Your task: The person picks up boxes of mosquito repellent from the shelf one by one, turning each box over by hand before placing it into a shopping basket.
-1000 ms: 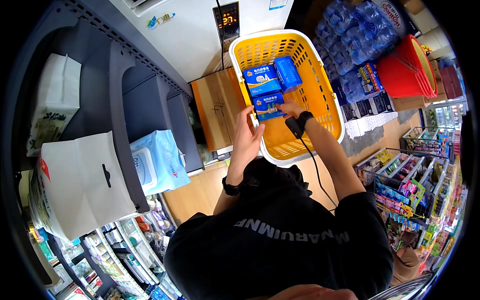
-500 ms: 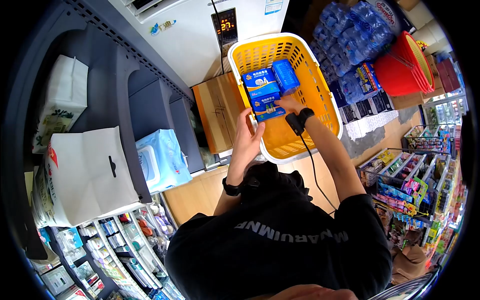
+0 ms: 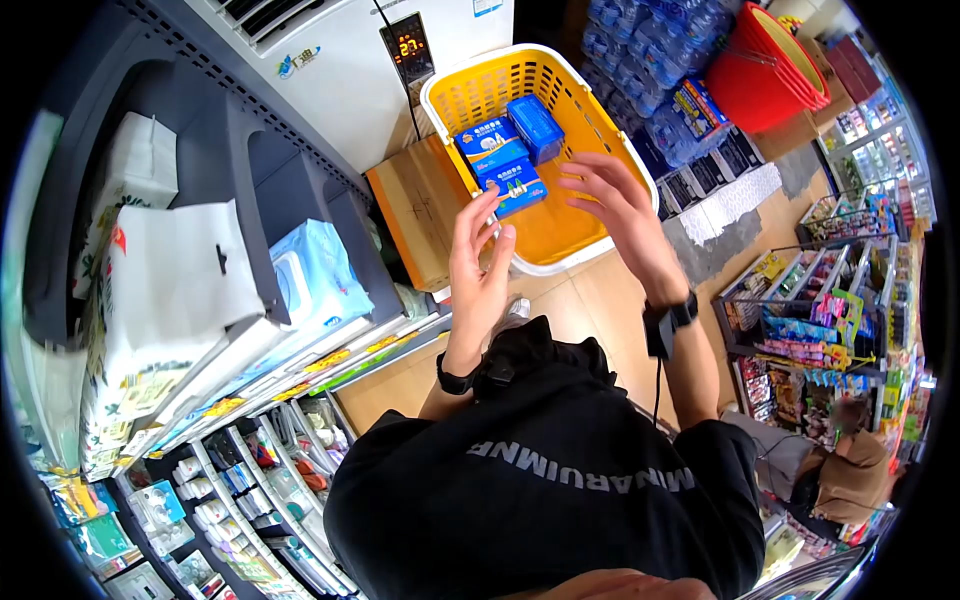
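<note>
A yellow basket with a white rim (image 3: pixel 640 165) holds several blue boxes. One box with a white device pictured on it (image 3: pixel 491 145) lies at the left, a second box (image 3: pixel 516 188) sits just below it, and a third blue pack (image 3: pixel 536 130) is to their right. My left hand (image 3: pixel 478 270) is at the basket's lower left edge, fingers apart, holding nothing. Over the basket's right side my right hand (image 3: pixel 625 215) is raised with spread fingers and nothing in it.
A cardboard box (image 3: pixel 415 210) stands left of the basket. Packed water bottles (image 3: pixel 650 50) and red buckets (image 3: pixel 765 70) are at the upper right. Grey shelving (image 3: pixel 225 130) with tissue packs runs along the left. Another person (image 3: pixel 850 475) is at the lower right.
My right hand has let go of the lower blue box and moved up and right, away from it. My left hand has come off the basket rim. The view has shifted, with the basket now further left.
</note>
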`<act>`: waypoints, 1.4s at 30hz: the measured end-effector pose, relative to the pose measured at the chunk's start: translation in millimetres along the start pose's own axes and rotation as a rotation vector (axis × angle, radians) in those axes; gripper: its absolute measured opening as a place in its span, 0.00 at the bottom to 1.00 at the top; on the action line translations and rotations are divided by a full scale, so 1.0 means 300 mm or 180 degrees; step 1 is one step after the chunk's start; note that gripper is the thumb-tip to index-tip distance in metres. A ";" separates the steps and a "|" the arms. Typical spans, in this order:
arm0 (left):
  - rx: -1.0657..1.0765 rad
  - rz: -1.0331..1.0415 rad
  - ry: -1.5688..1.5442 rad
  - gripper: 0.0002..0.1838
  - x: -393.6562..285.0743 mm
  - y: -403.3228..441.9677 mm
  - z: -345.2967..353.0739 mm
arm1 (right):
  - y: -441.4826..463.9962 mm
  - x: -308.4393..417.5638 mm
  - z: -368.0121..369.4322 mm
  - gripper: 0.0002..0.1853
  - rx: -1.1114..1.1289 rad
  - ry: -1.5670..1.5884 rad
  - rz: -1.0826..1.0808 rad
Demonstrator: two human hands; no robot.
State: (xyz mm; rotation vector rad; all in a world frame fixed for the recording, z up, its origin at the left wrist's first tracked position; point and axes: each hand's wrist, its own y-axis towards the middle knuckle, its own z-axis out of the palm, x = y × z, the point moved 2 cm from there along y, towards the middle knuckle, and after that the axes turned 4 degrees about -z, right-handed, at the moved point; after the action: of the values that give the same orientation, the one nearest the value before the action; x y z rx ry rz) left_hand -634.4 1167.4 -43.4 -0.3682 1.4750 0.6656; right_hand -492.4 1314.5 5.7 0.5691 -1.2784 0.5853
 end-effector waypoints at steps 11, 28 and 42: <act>0.1003 -0.0070 -0.0668 0.23 -0.170 -0.426 -0.020 | -0.854 0.032 0.069 0.26 -0.1189 -0.0135 -0.1301; 0.1833 -0.0370 -0.0673 0.24 -0.278 -1.010 -0.228 | -1.476 0.008 0.459 0.23 -0.1827 0.0018 -0.1525; 0.2583 -0.0522 -0.0773 0.26 -0.391 -1.241 -0.626 | -1.781 -0.067 0.977 0.25 -0.2431 -0.0110 -0.1543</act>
State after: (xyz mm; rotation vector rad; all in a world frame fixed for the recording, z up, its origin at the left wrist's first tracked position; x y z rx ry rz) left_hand -549.8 744.1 -6.6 0.2151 1.3397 -0.0508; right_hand -336.9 724.9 7.4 0.2241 -1.2244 -0.3207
